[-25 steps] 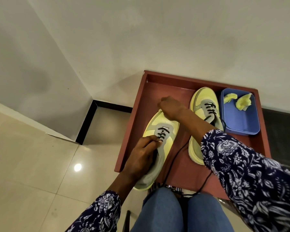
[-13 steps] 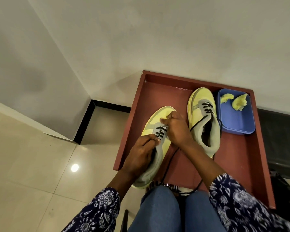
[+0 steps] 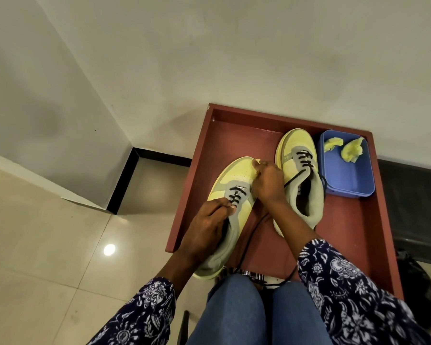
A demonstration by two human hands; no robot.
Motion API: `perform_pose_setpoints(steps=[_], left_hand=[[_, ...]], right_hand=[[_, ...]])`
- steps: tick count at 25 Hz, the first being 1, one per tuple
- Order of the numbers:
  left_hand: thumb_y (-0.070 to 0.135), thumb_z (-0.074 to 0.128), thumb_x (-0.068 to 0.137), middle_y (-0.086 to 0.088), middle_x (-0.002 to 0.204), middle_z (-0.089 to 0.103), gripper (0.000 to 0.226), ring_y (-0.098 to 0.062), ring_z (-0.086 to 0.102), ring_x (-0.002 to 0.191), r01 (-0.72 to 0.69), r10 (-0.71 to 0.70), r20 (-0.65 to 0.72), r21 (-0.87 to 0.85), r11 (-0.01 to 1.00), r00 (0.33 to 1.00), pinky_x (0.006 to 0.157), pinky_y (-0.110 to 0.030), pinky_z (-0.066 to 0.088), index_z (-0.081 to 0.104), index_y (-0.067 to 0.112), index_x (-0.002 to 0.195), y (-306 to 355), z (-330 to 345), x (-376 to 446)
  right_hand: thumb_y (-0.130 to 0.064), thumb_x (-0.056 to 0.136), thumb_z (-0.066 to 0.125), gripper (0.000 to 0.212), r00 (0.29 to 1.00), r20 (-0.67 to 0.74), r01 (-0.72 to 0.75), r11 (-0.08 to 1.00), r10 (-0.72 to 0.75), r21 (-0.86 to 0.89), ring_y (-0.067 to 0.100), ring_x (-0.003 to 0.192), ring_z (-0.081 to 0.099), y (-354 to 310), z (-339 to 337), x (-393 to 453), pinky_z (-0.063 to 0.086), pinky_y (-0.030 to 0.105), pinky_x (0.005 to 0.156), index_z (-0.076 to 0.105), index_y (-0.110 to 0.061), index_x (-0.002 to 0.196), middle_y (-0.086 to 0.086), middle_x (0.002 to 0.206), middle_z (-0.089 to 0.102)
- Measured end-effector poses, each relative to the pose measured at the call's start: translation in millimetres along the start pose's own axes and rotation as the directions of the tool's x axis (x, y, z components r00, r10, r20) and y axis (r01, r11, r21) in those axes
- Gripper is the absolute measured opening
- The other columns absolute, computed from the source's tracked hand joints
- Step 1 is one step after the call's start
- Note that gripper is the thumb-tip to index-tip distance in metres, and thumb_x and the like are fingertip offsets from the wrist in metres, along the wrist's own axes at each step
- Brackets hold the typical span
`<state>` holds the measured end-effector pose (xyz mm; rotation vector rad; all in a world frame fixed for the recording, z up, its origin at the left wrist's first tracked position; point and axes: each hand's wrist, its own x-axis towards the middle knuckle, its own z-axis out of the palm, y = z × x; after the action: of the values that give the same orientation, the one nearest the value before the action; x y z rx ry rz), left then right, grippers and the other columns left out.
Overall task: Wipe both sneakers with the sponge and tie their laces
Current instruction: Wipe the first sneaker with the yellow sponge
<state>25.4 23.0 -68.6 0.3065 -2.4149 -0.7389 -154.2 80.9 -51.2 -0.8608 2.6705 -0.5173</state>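
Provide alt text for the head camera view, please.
A person's left hand and right hand work black laces on the near yellow sneaker on a red tray; a second sneaker and a blue tub of sponge pieces sit behind.

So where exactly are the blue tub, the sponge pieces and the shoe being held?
blue tub (image 3: pixel 346 181): head view, bare floor of the tub.
sponge pieces (image 3: pixel 351 150): head view, middle of the larger piece.
held sneaker (image 3: pixel 237 171): head view, yellow toe.

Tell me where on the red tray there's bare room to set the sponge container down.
Bare tray lies along the far rim, beyond the left sneaker. More lies near the right rim, below the blue container and beside the right sneaker. The middle is crowded: both hands, loose lace.
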Motion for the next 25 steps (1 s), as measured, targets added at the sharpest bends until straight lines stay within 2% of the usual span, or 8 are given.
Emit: perform_pose_setpoints(steps=[4,7,13,16,20,23,25], left_hand=[[0.003,0.046,0.084,-0.018,0.098,0.066,0.025,-0.017,0.051,0.099,-0.001,0.001,0.002,-0.011,1.0,1.0,0.088,-0.02,0.042,0.068,-0.003,0.092,0.1,0.0,0.3],[0.003,0.045,0.084,-0.019,0.099,0.065,0.026,-0.017,0.051,0.1,0.007,-0.007,0.006,-0.018,1.0,1.0,0.088,-0.019,0.041,0.068,-0.003,0.093,-1.1,0.7,-1.0],[0.003,0.044,0.084,-0.02,0.1,0.065,0.027,-0.018,0.051,0.1,0.014,-0.013,0.016,-0.017,1.0,1.0,0.09,-0.02,0.041,0.068,-0.004,0.093,-2.4,1.2,-1.5],[0.005,0.044,0.084,-0.021,0.1,0.064,0.027,-0.017,0.051,0.101,0.027,-0.027,0.029,-0.014,1.0,0.999,0.09,-0.02,0.041,0.068,-0.004,0.093,-3.2,2.7,-2.0],[0.006,0.044,0.084,-0.021,0.1,0.064,0.027,-0.017,0.05,0.1,0.016,-0.016,0.03,-0.004,1.0,0.999,0.09,-0.019,0.04,0.068,-0.005,0.093,-2.0,1.4,-1.1],[0.009,0.045,0.084,-0.022,0.099,0.064,0.027,-0.017,0.05,0.098,-0.011,0.011,0.026,0.017,1.0,1.0,0.091,-0.02,0.039,0.067,-0.005,0.092,0.1,0.6,0.5],[0.012,0.046,0.085,-0.021,0.099,0.065,0.028,-0.017,0.049,0.097,-0.022,0.02,0.04,0.038,0.999,0.999,0.089,-0.021,0.04,0.067,-0.004,0.093,1.1,0.4,0.9]], right_hand=[[0.003,0.08,0.047,0.056,0.994,0.0,-0.109,0.991,0.109,0.076,0.038,0.118,0.049,-7.1,2.8,-12.9,0.038,0.035,0.099,0.044,-0.004,0.135,0.025,0.13,0.051],[-0.005,0.083,0.052,0.05,0.994,0.009,-0.112,0.992,0.112,0.058,0.038,0.114,0.051,-10.3,4.7,-25.6,0.041,0.036,0.091,0.044,0.001,0.132,0.027,0.119,0.057],[-0.007,0.087,0.045,0.046,0.978,-0.008,-0.207,0.972,0.209,0.111,0.036,0.109,0.054,-18.6,16.2,-57.8,0.042,0.033,0.084,0.042,0.0,0.132,0.022,0.116,0.059],[-0.001,0.085,0.044,0.052,0.96,0.015,-0.277,0.941,0.279,0.192,0.036,0.112,0.053,-22.8,19.9,-71.4,0.043,0.032,0.087,0.039,-0.002,0.137,0.022,0.119,0.058],[0.001,0.088,0.04,0.046,0.947,0.043,-0.317,0.899,0.319,0.304,0.038,0.107,0.056,-28.8,17.1,-88.5,0.046,0.034,0.085,0.044,-0.004,0.134,0.023,0.118,0.059],[-0.002,0.09,0.041,0.043,0.947,0.086,-0.32,0.891,0.309,0.324,0.036,0.106,0.057,-30.3,13.7,-98.9,0.046,0.032,0.082,0.046,-0.004,0.132,0.022,0.116,0.061],[0.0,0.089,0.042,0.034,0.949,0.138,-0.315,0.871,0.283,0.378,0.035,0.097,0.059,-30.1,8.0,-106.4,0.043,0.031,0.072,0.056,-0.002,0.12,0.021,0.104,0.064]])
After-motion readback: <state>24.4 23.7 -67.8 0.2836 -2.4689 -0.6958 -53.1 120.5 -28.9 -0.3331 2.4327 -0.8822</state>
